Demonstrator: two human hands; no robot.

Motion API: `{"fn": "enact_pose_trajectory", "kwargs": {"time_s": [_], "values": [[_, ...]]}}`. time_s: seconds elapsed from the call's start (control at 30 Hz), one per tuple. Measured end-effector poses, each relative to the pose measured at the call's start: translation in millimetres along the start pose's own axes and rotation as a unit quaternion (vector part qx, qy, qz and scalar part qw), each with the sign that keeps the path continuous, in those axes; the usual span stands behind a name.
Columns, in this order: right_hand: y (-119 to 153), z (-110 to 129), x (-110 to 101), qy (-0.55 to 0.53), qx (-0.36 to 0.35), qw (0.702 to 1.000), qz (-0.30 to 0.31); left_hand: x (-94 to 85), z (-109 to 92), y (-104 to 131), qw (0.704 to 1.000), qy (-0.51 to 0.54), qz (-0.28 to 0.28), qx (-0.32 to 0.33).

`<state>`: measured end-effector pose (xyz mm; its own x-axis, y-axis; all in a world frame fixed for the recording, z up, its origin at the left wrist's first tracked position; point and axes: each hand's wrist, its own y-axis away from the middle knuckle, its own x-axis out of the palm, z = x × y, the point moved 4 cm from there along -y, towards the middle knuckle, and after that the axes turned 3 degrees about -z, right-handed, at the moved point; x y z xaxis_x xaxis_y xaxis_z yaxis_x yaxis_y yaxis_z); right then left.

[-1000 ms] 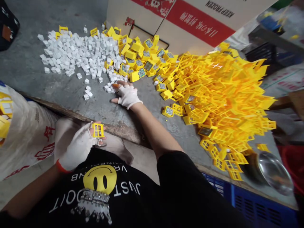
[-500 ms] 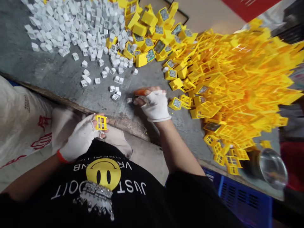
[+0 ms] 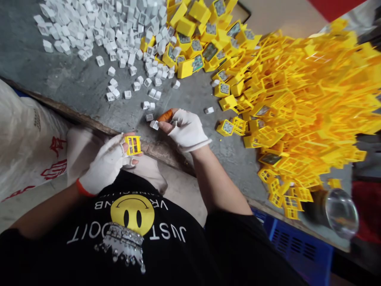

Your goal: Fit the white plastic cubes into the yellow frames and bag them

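Note:
My left hand [image 3: 105,163], in a white fingerless glove, is closed around a small yellow plastic window-like frame [image 3: 133,145] with square openings facing up. It is held just off the table's front edge. Over the tabletop my right hand [image 3: 186,129], gloved the same way and with orange on a fingertip, has thumb and finger closed at a small white hollow cube [image 3: 154,124]. Right beside that cube lies another white cube [image 3: 149,117]. One more loose white cube [image 3: 209,110] rests to the right of this hand.
A heap of white cubes [image 3: 98,24] covers the back left. Yellow boxes with grey-patterned faces [image 3: 195,45] are piled at the back middle. A large mound of yellow frames [image 3: 306,99] fills the right. A clear round container [image 3: 341,212] and a blue crate [image 3: 300,246] are at lower right.
My right hand has moved left to the white cubes and now pinches one. A loose white cube shows where that hand was. My left hand keeps the yellow frame.

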<state>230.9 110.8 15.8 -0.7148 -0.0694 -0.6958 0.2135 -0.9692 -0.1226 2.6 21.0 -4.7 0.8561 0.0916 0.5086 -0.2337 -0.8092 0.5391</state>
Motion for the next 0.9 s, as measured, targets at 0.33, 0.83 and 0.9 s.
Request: {"fn": "enact_pose_trajectory", "kwargs": {"time_s": [0.33,0.83,0.9], "values": [[37.9,42.7,16.5,-0.089,-0.031,0.994,0.059,0.5,15.8,-3.7,0.997,0.007,0.067,0.021],[-12.9,-2.4,24.4,0.251,-0.107,0.962,0.014,-10.1,4.6,-5.0,0.998,0.017,0.013,0.058],[6.0,12.7,22.6,0.188,-0.145,0.971,-0.017,-13.4,5.5,-6.9,0.994,-0.012,0.004,0.105]]}}
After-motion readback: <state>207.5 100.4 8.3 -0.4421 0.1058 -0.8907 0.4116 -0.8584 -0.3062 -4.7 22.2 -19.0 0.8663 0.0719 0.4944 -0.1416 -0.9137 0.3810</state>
